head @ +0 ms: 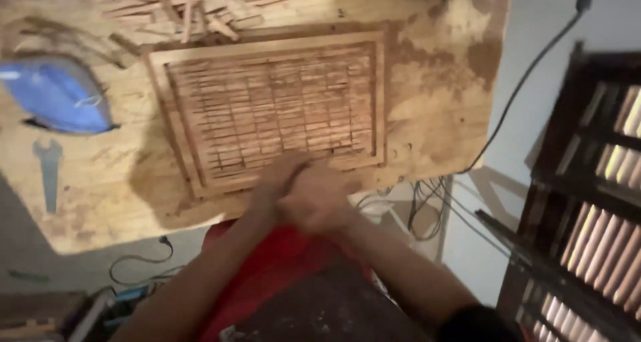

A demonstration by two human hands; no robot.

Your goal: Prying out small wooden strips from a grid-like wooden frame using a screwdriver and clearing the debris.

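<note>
Together, hands [308, 194] over slatted panel [270, 108]

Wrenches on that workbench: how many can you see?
1. A grey wrench lies flat near the plywood bench's left edge, below the blue tool. Others may hide among the wood scraps.

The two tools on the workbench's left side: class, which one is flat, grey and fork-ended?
The wrench, lying flat below the blue tool. It is thin, grey and open-jawed at its top; the other is bulky, rounded and blue.
</note>
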